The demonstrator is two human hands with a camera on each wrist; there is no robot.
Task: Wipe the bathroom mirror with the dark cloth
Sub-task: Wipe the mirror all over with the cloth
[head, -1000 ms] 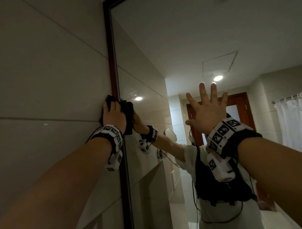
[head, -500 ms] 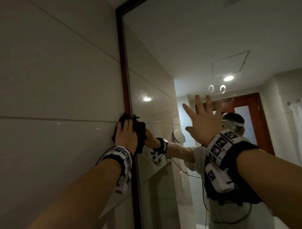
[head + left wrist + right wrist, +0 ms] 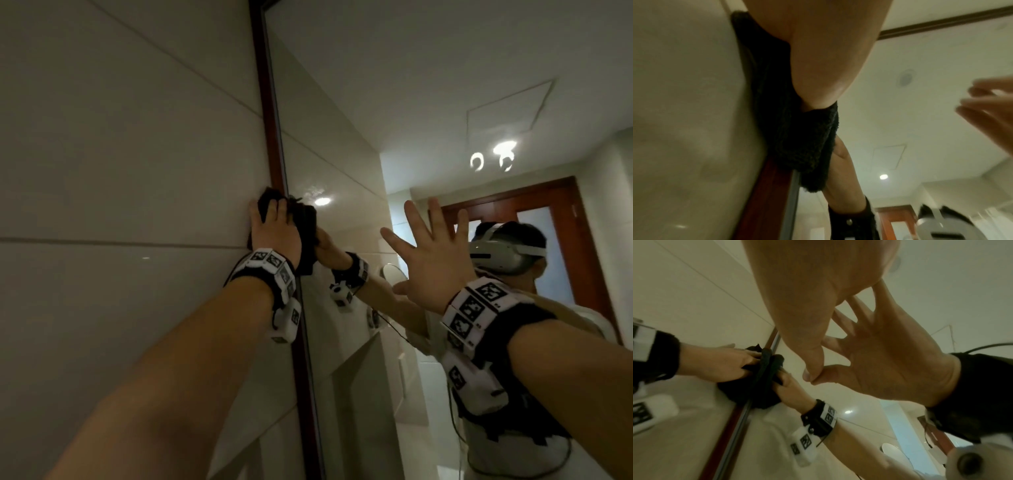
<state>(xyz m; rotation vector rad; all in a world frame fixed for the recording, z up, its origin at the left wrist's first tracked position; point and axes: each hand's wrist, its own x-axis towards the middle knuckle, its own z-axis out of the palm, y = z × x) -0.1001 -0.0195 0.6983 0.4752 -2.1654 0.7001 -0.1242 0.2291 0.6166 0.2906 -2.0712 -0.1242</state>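
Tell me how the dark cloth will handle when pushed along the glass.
Likely floppy: the cloth bunches in folds under the left hand, and a loose end hangs below it. Probably light, since its nubbly pile looks soft. It should slide easily on the smooth mirror, but may snag where it overlaps the frame.

The dark cloth (image 3: 807, 146) is a matt, nubbly pile fabric. The mirror (image 3: 342, 113) is smooth, glossy glass. Its frame (image 3: 768, 194) looks like polished reddish wood, edged by a thin strip (image 3: 791, 203), possibly brushed metal. The wall tiles (image 3: 120, 164) are smooth, glossy and ceramic-looking.
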